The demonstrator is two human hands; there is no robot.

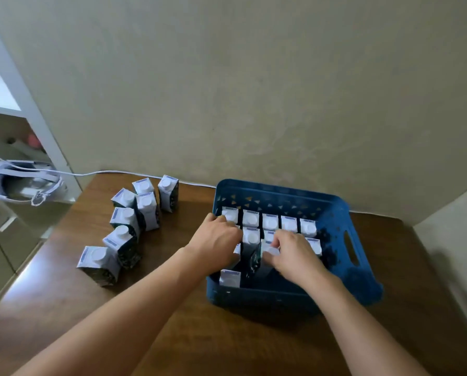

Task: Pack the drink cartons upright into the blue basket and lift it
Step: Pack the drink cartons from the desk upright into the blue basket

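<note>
The blue basket (362, 275) stands on the wooden table against the wall. Several drink cartons (270, 222) with white caps stand upright in rows inside it, and one carton (229, 278) stands alone at its near left corner. My left hand (213, 240) reaches over the basket's left side onto cartons there; whether it grips one is hidden. My right hand (294, 256) is closed on a carton (267, 252) in the middle of the basket. Several more cartons (124, 237) stand in a loose group on the table to the left.
A white cable (113, 172) runs along the table's back edge by the wall. A white bag (18, 183) hangs off the table's left side beside a white shelf unit (37, 109). The table's left edge drops to a tiled floor.
</note>
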